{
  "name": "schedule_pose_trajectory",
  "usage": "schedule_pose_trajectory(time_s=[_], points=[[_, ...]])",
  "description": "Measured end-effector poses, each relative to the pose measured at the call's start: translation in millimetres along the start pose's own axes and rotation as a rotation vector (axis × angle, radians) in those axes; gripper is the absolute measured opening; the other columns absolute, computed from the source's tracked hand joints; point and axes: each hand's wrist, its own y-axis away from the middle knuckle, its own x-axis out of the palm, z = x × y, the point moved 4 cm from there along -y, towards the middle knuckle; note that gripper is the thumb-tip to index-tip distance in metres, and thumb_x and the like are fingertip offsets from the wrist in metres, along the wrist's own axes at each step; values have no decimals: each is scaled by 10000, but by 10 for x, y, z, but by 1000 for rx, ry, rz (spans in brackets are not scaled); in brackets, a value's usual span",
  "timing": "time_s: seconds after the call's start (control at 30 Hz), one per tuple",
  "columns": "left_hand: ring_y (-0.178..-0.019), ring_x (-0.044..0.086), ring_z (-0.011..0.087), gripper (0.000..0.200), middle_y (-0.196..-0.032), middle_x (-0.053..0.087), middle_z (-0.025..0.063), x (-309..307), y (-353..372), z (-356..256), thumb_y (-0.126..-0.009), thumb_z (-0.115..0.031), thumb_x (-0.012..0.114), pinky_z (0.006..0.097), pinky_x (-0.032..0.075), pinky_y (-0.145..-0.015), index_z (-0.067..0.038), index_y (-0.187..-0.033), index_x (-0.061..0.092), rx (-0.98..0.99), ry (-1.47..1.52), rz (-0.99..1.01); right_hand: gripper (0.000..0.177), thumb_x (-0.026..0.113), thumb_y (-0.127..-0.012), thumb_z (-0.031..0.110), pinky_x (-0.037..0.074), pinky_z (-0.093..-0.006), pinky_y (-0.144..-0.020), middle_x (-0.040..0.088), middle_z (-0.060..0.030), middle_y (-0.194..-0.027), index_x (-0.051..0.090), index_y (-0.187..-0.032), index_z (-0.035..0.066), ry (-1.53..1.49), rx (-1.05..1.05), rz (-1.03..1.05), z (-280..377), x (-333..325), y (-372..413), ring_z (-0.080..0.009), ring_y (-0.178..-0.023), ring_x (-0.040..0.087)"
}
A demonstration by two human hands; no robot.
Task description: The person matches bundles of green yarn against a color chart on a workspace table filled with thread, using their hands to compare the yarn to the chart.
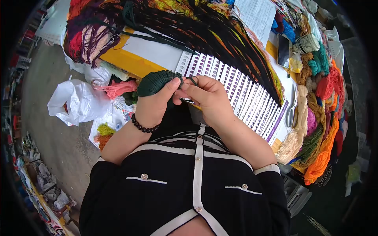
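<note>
My left hand (pixel 155 102), with a dark beaded bracelet at its wrist, is closed around a bundle of dark green yarn (pixel 154 83). The bundle bulges out beyond the fingers on the left. Close beside it, my right hand (pixel 212 100) pinches a dark green strand near the left thumb, and a small loop of it stands above the fingertips. Both hands are above the table's near edge. Just behind my right hand lie white strips with rows of round holes (pixel 240 88). Long black, orange and yellow threads (pixel 220 35) spread across the table behind them.
Coloured yarn skeins (pixel 325 133) are heaped along the table's right side, near scissors (pixel 291 112), a phone (pixel 283 51) and a roll (pixel 306 44). A printed sheet (pixel 256 19) lies at the back. White plastic bags (pixel 76 102) are at the left.
</note>
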Motion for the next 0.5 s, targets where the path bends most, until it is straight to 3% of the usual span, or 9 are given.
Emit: schedule_pose_trajectory(time_s=[0.07,0.27,0.5], points=[[-647,573,82,202,-807,648,40,-10,-5,19,-904,-162,560,199,449,-515,12,-954,650,38,-25,5,60,596,-850,48,383,-181,-555,662,-96,-778,615,-873,-4,-29,-20,24,-41,-17,-24,-124,-658,606],[-614,535,75,218,-788,631,32,18,7,2,-925,-169,533,195,445,-505,14,-949,648,94,-11,-3,65,597,-840,60,344,-168,-544,666,-68,-762,625,-864,6,-39,11,-30,-27,-58,-22,-53,-625,540],[-633,519,84,215,-798,616,29,61,33,-4,-909,-172,553,206,410,-549,12,-983,635,50,-32,40,62,596,-841,62,342,-171,-540,663,-58,-749,634,-856,15,12,7,-59,-26,-67,-14,-55,-623,549]])
